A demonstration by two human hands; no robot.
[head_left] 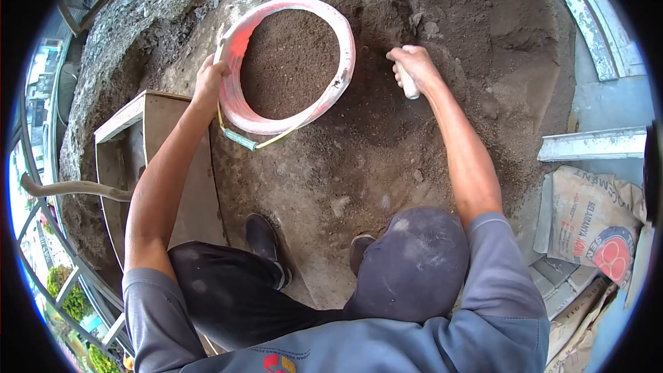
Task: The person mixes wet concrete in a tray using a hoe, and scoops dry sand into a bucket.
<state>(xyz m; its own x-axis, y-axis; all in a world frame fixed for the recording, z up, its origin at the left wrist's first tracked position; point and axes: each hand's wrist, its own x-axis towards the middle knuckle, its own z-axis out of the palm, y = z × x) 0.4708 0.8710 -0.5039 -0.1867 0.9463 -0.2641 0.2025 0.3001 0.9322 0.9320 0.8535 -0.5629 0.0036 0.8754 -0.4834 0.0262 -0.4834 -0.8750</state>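
Note:
A white bucket with a reddish inside (pixel 238 62) is tilted with its mouth facing me, and brown sand (pixel 290 62) fills much of it. On its left rim, the fingers of my left hand (pixel 210 83) are closed. A wire handle with a green grip (pixel 240 139) hangs over the near rim. To the right of the bucket, my right hand (pixel 414 65) is wrapped round the pale handle (pixel 409 85) of a hand tool. The tool's working end cannot be made out against the dark sand pile (pixel 387 34).
A wooden box (pixel 179 166) stands at left, with a curved wooden handle (pixel 76 188) beside it. Metal railings (pixel 41 235) run along the far left. At right are a metal beam (pixel 594 145) and a cement bag (pixel 594 217). My boots (pixel 266 242) rest on the dirt floor.

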